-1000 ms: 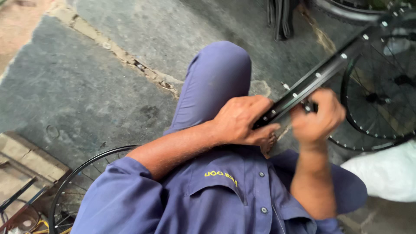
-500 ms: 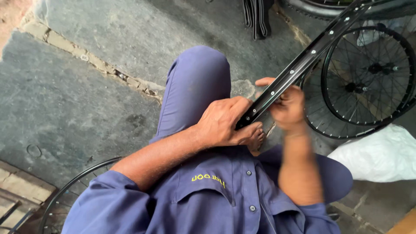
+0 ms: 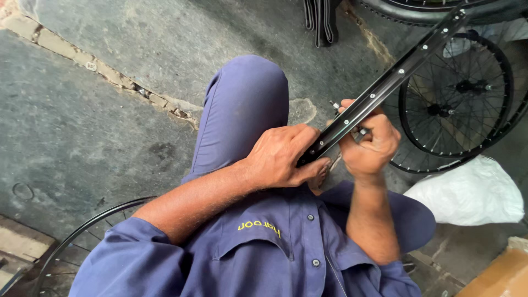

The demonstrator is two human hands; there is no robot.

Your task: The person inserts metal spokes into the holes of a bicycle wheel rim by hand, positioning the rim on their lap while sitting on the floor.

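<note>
A black bicycle rim (image 3: 393, 80) with a row of silver spoke nipples runs diagonally from my lap up to the top right. My left hand (image 3: 280, 157) is wrapped around its lower end, thumb along the rim's underside. My right hand (image 3: 369, 144) is closed against the rim just beyond, fingers pinched on a small part at one of the holes; the part itself is hidden by the fingers. Both hands are above my raised left knee in blue trousers (image 3: 245, 110).
A spoked black wheel (image 3: 456, 96) lies on the stone floor at right, with a tyre (image 3: 434, 8) beyond it. A white bag (image 3: 467, 192) sits at lower right beside a cardboard corner (image 3: 498, 275). Another wheel (image 3: 71, 247) lies at lower left. Dark straps (image 3: 322, 22) hang at the top.
The view has shifted, so the hands and rim sit lower and more central. My right hand has slid slightly along the rim; the left keeps its hold.
</note>
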